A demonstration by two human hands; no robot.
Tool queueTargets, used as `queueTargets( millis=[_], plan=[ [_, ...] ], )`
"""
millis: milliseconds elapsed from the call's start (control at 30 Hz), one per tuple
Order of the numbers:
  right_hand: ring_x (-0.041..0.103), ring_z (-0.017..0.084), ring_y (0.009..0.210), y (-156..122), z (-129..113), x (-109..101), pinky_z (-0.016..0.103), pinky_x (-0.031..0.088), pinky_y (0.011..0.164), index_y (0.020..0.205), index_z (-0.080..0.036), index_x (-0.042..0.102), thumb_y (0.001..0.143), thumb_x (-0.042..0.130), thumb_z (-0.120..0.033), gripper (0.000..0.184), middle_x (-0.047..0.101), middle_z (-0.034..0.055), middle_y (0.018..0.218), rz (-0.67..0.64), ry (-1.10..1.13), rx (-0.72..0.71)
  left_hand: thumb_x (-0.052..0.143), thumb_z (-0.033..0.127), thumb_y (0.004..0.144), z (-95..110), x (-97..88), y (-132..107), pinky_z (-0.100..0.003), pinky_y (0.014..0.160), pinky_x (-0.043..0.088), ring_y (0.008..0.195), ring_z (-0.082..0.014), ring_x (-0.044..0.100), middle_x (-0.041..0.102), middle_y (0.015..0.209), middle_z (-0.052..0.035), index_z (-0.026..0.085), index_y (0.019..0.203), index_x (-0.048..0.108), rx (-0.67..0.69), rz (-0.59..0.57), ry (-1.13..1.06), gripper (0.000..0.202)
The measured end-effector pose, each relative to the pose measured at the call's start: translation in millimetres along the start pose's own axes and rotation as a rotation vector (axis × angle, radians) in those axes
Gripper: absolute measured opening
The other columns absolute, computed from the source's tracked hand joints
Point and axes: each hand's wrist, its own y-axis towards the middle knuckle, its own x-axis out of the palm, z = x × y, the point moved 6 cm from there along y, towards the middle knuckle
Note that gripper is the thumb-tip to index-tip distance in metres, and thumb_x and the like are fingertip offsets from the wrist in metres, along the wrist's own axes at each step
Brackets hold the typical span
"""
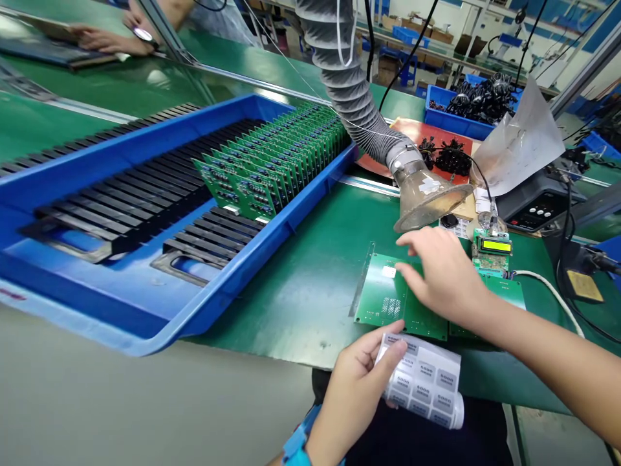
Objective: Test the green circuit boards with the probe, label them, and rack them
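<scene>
From afar, I pinch the label roll (424,374) in my left hand (356,372); my right hand (444,268), thumb and forefinger spread, hovers beside a white sticker (389,272) on the green board (371,294) atop the counter (301,291). Labelling appears in hand; the next move likely calls for a light press.

"5000" on grey stickers (422,391), on a label roll (434,355), smaller print (426,376) seemingly unreadable
</scene>
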Motion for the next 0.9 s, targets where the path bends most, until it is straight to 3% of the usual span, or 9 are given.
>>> queueTargets(
  millis=[67, 167, 267, 533, 633, 733, 833, 900],
  plan=[
    [0.055, 0.018, 0.079, -2.9, 19.8, -6.0, 0.033, 0.043, 0.073, 0.102, -0.018, 0.049, 0.082, 0.051, -0.013, 0.021, 0.059, 0.0043, 0.085, -0.084, 0.239, 0.105, 0.065, 0.055, 0.072, -0.8, -0.5, 0.0, -0.022, 0.040, 0.044, 0.045, -0.0111, 0.049, 0.060, 0.056, 0.0021, 0.012, 0.117, 0.061, 0.010, 0.001, 0.011, 0.062],
    [0.056, 0.013, 0.067, -14.4, 47.1, 2.3, 0.027, 0.045, 0.064, 0.101, -0.018, 0.044, 0.080, 0.049, -0.009, 0.024, 0.058, -0.0013, 0.074, -0.311, 0.556, 0.342, 0.062, 0.056, 0.074, -0.5, -1.8, -0.4, -0.022, 0.043, 0.044, 0.048, -0.0122, 0.051, 0.059, 0.057, 0.0012, 0.011, 0.107, 0.065, 0.037, 0.027, 0.059, 0.056],
    [0.057, 0.012, 0.066, -24.0, 56.8, 10.3, 0.026, 0.046, 0.063, 0.101, -0.018, 0.043, 0.078, 0.050, -0.007, 0.026, 0.058, -0.0025, 0.071, -0.357, 0.656, 0.447, 0.059, 0.053, 0.077, 3.2, -2.2, -1.1, -0.022, 0.048, 0.045, 0.055, -0.0136, 0.054, 0.063, 0.063, -0.0015, 0.012, 0.100, 0.068, 0.077, 0.064, 0.136, 0.047],
    [0.057, 0.013, 0.071, -28.0, 47.2, 16.5, 0.027, 0.045, 0.065, 0.103, -0.019, 0.047, 0.082, 0.046, -0.006, 0.025, 0.061, -0.0008, 0.078, -0.327, 0.453, 0.280, 0.051, 0.049, 0.084, 8.4, 1.7, -0.4, -0.022, 0.049, 0.048, 0.057, -0.0159, 0.058, 0.067, 0.068, -0.0033, 0.014, 0.104, 0.067, 0.102, 0.061, 0.218, 0.044],
    [0.057, 0.018, 0.081, -32.3, 39.2, 12.3, 0.031, 0.046, 0.069, 0.102, -0.019, 0.053, 0.083, 0.046, -0.004, 0.026, 0.063, 0.0029, 0.084, -0.236, 0.243, 0.125, 0.051, 0.049, 0.084, 8.1, 1.4, 0.8, -0.021, 0.045, 0.046, 0.055, -0.0159, 0.058, 0.066, 0.066, -0.0031, 0.015, 0.102, 0.068, 0.129, 0.065, 0.221, 0.043],
    [0.056, 0.023, 0.095, -42.6, 24.0, -1.2, 0.039, 0.047, 0.078, 0.101, -0.019, 0.057, 0.086, 0.045, -0.005, 0.024, 0.061, 0.0104, 0.111, -0.058, 0.078, -0.048, 0.050, 0.048, 0.085, 9.4, 2.0, -0.3, -0.021, 0.044, 0.046, 0.054, -0.0153, 0.056, 0.063, 0.064, -0.0020, 0.016, 0.097, 0.068, 0.157, 0.069, 0.239, 0.039],
    [0.056, 0.023, 0.101, -55.1, 10.5, -16.2, 0.040, 0.047, 0.085, 0.102, -0.018, 0.059, 0.089, 0.048, -0.012, 0.019, 0.059, 0.0126, 0.117, 0.037, 0.126, -0.074, 0.046, 0.045, 0.088, 14.8, 7.5, -3.8, -0.021, 0.048, 0.045, 0.055, -0.0143, 0.053, 0.059, 0.062, -0.0001, 0.017, 0.088, 0.067, 0.218, 0.025, 0.293, 0.035],
    [0.058, 0.020, 0.096, -61.4, 2.5, -14.6, 0.036, 0.048, 0.084, 0.101, -0.018, 0.061, 0.087, 0.055, -0.017, 0.015, 0.064, 0.0088, 0.102, -0.085, 0.288, -0.023, 0.044, 0.042, 0.089, 20.4, 12.0, -6.8, -0.020, 0.050, 0.043, 0.056, -0.0134, 0.052, 0.056, 0.061, 0.0010, 0.018, 0.083, 0.065, 0.290, 0.002, 0.373, 0.032]
  ],
)
